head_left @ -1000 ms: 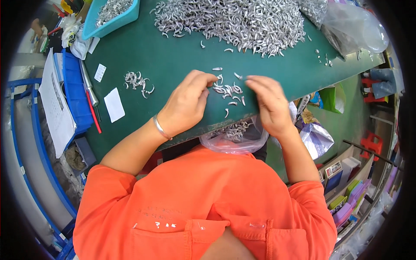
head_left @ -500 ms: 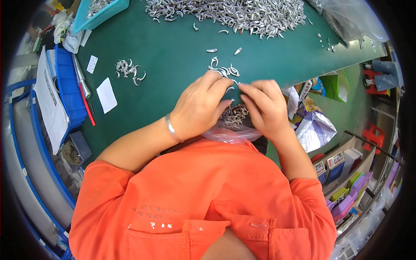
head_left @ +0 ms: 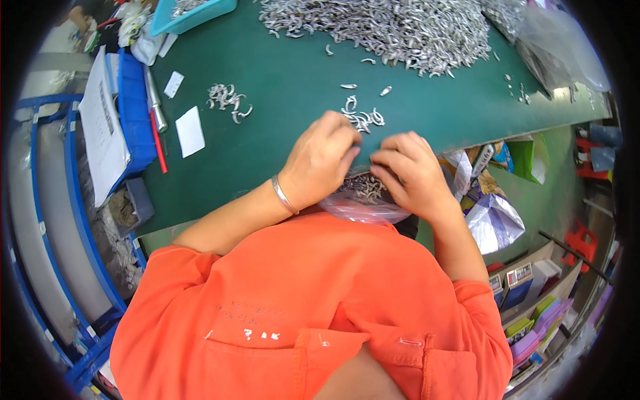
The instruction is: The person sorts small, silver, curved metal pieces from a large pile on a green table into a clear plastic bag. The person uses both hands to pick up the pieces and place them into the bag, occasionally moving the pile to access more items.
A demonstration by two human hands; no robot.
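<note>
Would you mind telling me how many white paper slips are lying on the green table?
2. The larger white slip lies left of the left hand, near a red pen. The smaller slip lies farther up beside the blue tray. Others may be hidden.

Blue bin (head_left: 135, 113) at table's left edge, red pen (head_left: 158, 141) beside it; two white paper slips (head_left: 189, 131) nearby.

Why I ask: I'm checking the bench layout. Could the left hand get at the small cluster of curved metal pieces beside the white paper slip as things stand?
Probably yes. The left hand rests at the table edge, and only bare green table lies between it and the small cluster. Nothing stands in the way.
</note>
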